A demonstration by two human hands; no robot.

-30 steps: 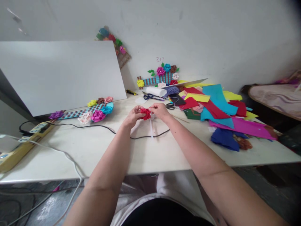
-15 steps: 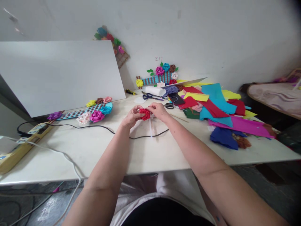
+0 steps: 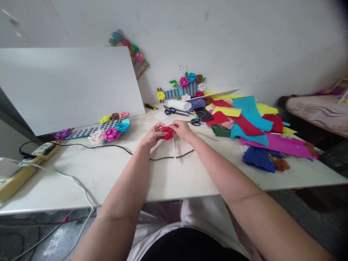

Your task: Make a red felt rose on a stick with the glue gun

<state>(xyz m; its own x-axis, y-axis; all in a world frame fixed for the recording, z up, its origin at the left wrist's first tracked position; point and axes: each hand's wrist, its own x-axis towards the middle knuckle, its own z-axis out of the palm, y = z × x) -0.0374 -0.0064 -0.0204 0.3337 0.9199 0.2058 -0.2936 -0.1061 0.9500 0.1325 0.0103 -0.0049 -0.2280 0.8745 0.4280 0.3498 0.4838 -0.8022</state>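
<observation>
A red crepe-paper flower (image 3: 167,133) is held between my two hands above the middle of the table. My left hand (image 3: 153,135) grips its left side, thumb in front and fingers behind. At the flower's upper right edge, the fingers of my right hand (image 3: 181,129) pinch the petals. Below the flower a thin white stick (image 3: 174,148) points toward me; its upper end is hidden near my right hand. Dark-handled scissors (image 3: 195,122) lie just beyond my right hand, and blue-handled scissors (image 3: 171,111) lie farther back.
Coloured crepe paper (image 3: 251,119) is heaped on the right. A flower-decorated panel (image 3: 94,129) lies at the left, before a white board (image 3: 73,87). A black cable (image 3: 106,146) crosses the table (image 3: 179,183) from a yellow power strip (image 3: 25,170). Purple yarn (image 3: 198,104) sits behind.
My right hand has moved slightly down and left over the flower's upper edge. My left hand keeps its hold. The view has shifted a little.
</observation>
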